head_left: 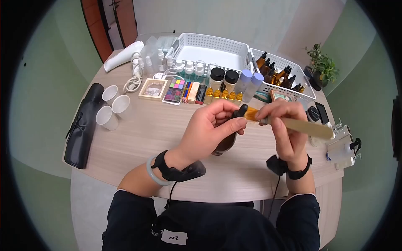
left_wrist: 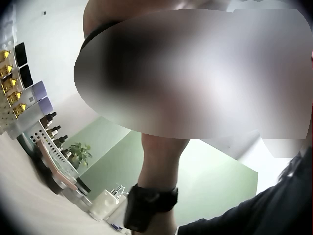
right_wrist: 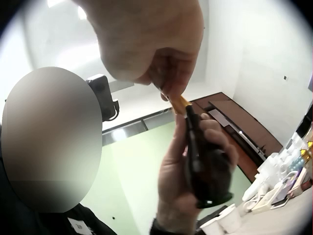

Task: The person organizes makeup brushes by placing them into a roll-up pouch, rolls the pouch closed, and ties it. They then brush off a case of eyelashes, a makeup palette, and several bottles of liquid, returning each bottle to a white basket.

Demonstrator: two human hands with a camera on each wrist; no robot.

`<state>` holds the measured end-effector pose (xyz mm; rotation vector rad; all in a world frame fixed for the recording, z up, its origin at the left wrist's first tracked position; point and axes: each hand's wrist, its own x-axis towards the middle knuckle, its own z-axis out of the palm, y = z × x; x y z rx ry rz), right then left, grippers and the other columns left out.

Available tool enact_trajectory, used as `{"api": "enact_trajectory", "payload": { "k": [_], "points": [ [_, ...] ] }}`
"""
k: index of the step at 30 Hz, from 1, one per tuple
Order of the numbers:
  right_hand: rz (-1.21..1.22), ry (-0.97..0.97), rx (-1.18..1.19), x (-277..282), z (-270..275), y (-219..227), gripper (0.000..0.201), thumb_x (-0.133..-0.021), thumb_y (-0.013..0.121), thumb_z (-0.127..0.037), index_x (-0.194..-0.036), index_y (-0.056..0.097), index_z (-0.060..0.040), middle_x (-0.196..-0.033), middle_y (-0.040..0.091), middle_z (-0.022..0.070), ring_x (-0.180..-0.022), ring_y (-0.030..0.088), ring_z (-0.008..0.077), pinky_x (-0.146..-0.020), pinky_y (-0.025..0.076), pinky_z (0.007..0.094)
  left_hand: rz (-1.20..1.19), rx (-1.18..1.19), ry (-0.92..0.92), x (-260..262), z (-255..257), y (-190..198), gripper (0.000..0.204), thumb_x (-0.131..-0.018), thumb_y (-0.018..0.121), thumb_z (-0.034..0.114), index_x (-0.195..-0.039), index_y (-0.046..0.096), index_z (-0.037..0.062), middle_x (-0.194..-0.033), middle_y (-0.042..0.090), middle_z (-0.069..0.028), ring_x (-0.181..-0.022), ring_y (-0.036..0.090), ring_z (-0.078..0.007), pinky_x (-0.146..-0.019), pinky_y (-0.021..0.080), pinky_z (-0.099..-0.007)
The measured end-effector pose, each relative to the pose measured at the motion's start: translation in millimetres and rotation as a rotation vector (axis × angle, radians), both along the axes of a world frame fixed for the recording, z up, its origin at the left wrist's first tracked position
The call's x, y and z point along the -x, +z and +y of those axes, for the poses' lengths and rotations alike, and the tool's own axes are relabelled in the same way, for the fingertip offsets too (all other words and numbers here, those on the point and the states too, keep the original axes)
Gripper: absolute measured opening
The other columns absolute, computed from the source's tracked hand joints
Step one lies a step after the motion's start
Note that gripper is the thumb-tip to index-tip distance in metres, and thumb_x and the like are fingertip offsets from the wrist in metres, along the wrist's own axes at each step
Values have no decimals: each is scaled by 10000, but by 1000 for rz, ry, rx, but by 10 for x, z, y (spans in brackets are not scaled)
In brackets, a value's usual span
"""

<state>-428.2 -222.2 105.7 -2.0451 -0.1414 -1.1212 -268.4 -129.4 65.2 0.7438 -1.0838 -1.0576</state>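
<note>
The left hand grips a dark brown bottle with a black top, fingers curled around it. Pinched in the right hand is a brush with a pale, flat handle that points to the right. Its amber bristles lie against or right beside the bottle's black top; actual contact cannot be told. In the left wrist view a blurred patch hides the hands' work, and the right forearm shows below it.
White cups and a black roll are at the left. Behind the hands stand small bottles, jars, a colour palette and white baskets, one holding amber bottles. Pump bottles and a plant are at the right.
</note>
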Motion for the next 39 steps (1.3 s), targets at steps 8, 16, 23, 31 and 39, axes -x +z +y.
{"api": "enact_trajectory", "payload": {
  "k": [8, 16, 23, 31, 39],
  "points": [
    [-37, 60, 75, -71, -14, 37, 64, -848, 460, -64, -879, 437, -12, -883, 591, 152, -784, 537, 165, -646, 448, 260, 201, -152, -196, -33, -39, 5, 181, -869, 521, 143, -948, 523, -20, -793, 585, -57, -725, 571, -112, -692, 468, -234],
    [203, 125, -220, 94, -177, -15, 86, -853, 460, -101, -852, 442, -17, -790, 574, 123, -692, 520, 121, -615, 439, 236, 151, -204, -333, 11, -85, -106, 232, -882, 489, 183, -988, 511, -23, -822, 577, -95, -739, 587, -158, -670, 486, -262],
    [-33, 46, -492, -83, -145, -146, 150, -896, 447, -146, -916, 458, 3, -890, 576, 146, -774, 574, 164, -660, 485, 270, 349, -138, -349, -54, -119, -77, 328, -925, 372, 287, -1033, 463, -9, -993, 540, -128, -927, 562, -212, -824, 480, -343],
    [25, 5, -180, -85, 111, -139, 111, -830, 551, -62, -872, 550, 41, -879, 604, 147, -735, 604, 184, -647, 498, 274, 570, -211, -265, -61, -166, -113, 367, -915, 381, 346, -1153, 389, 66, -1125, 504, -113, -1039, 520, -257, -816, 483, -392],
    [428, 52, 279, -8, 244, -78, 59, -708, 650, -41, -744, 609, -19, -742, 618, 90, -606, 581, 231, -544, 461, 270, 638, -270, -98, -151, -219, -181, 345, -910, 375, 392, -1024, 445, 74, -943, 564, -99, -877, 565, -206, -752, 501, -394]
  ]
}}
